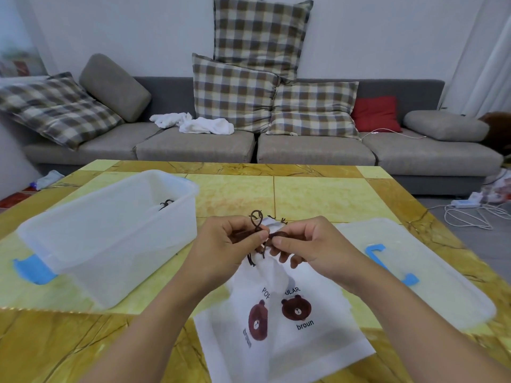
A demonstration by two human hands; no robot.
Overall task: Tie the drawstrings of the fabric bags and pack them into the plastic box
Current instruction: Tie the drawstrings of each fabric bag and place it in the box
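Note:
A white fabric bag (279, 330) printed with brown bears lies on the table in front of me, its gathered neck lifted between my hands. My left hand (224, 244) pinches the brown drawstring (255, 220), which stands up in a small loop above my fingers. My right hand (307, 244) grips the other part of the drawstring close beside it. The translucent plastic box (91, 244) with blue clips stands to the left. Inside it a dark drawstring end shows; the rest of its contents is blurred by the wall.
The box's translucent lid (431, 277) with blue handles lies flat at the right of the yellow marbled table (304, 189). A grey sofa (318, 150) with checked cushions runs behind the table. Cables and a power strip (467, 203) lie on the floor at the right.

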